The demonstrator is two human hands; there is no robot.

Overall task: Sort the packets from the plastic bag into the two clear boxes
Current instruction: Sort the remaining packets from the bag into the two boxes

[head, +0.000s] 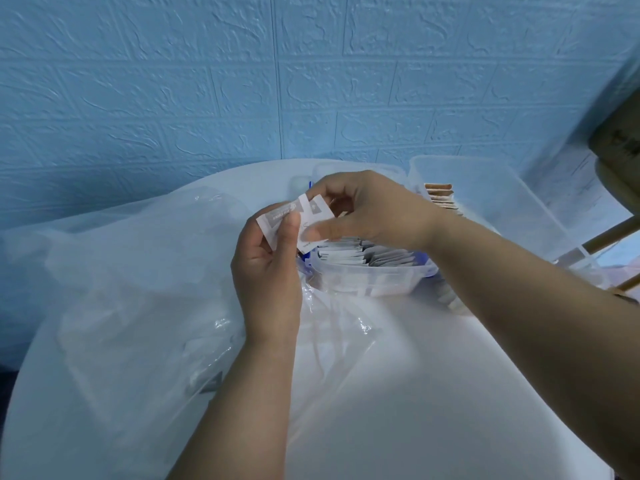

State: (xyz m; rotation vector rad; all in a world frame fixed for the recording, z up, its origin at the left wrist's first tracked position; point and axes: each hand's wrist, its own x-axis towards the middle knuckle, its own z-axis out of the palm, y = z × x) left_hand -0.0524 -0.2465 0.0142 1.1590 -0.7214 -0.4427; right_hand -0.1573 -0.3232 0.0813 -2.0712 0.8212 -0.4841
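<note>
A clear plastic bag [131, 289] lies crumpled over the left half of the round white table [398, 375]. My left hand [266, 278] pinches a white and grey packet [273, 216] just above the bag's mouth. My right hand [367, 209] pinches a second white packet [315, 216] beside it, over the near clear box [367, 282]. That box holds a row of several white packets. Behind my right wrist, the far clear box [485, 192] holds several brown-edged packets [440, 197].
A blue textured wall [242, 81] rises right behind the table. At the right edge, a dark blurred object [620, 150] and a wooden stick [613, 233] stand close to the far box. The table's near front is bare white surface.
</note>
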